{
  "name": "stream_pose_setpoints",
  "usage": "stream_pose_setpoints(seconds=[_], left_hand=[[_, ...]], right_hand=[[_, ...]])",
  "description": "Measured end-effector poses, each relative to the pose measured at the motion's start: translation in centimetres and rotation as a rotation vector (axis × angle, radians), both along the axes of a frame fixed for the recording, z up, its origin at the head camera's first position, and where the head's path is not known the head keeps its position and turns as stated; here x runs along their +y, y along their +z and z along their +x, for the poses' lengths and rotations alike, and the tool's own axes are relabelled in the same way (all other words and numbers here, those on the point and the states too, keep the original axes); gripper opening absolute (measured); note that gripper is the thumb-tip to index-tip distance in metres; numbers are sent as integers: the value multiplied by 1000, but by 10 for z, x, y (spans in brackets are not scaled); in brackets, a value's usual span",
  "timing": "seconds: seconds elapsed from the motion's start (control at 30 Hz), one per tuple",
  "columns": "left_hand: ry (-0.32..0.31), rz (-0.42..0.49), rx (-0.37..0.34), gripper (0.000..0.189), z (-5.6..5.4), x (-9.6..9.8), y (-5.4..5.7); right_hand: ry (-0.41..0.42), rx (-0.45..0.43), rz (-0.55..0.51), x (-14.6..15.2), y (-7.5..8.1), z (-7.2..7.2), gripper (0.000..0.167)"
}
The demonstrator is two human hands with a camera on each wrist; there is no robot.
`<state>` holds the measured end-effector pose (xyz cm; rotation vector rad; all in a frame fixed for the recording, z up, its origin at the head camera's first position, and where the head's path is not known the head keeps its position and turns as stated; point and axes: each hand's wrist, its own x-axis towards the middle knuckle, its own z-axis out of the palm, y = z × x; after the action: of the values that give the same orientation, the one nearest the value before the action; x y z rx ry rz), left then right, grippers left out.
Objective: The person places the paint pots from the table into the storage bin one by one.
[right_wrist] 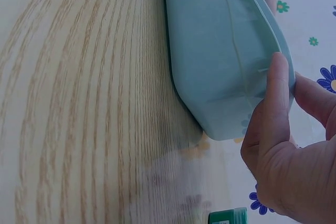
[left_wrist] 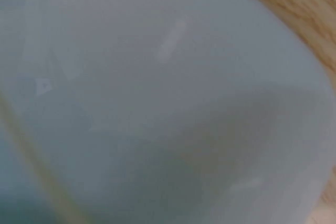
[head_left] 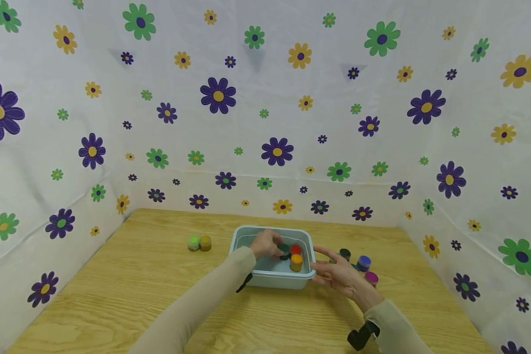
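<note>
A pale blue plastic tub (head_left: 270,281) stands on the table. My left hand (head_left: 267,243) reaches down into it, its fingers around a dark green paint jar (head_left: 284,251). Beside that jar inside the tub are a red jar (head_left: 295,250) and an orange jar (head_left: 296,263). The right hand (head_left: 342,278) grips the tub's right end, with a fingertip at the rim in the right wrist view. The tub's wall (left_wrist: 157,77) fills most of the left wrist view, hiding the left fingers.
Left of the tub, a light green jar (head_left: 194,243) and a mustard jar (head_left: 205,243) stand together. Behind the right hand are a dark jar (head_left: 344,254), a blue jar (head_left: 364,263) and a magenta jar (head_left: 371,279). A flowered white sheet (head_left: 248,123) surrounds the wooden table (head_left: 115,295).
</note>
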<state>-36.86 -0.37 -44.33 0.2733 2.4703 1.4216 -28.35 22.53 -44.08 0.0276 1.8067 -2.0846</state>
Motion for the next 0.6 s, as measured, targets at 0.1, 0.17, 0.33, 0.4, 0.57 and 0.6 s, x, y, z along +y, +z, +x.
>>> stream_pose_setpoints(seconds=[0.1,0.17,0.33,0.4,0.57,0.6], left_hand=[[-12,-5,4,37,0,-1,0],[-19,-13,14,36,-1,-3,0],[-15,-14,52,32,-3,-9,2],[-11,13,60,30,-3,-12,4],[-11,115,56,26,0,-17,14],[-15,132,55,25,1,-18,16]], right_hand=[[1,2,-1,0,-1,0,73],[1,1,-1,1,-2,0,73],[-1,-4,11,1,-2,1,74],[-4,-12,13,1,-3,1,75],[-8,-19,18,0,-2,0,74],[-9,-19,19,0,-2,0,74]])
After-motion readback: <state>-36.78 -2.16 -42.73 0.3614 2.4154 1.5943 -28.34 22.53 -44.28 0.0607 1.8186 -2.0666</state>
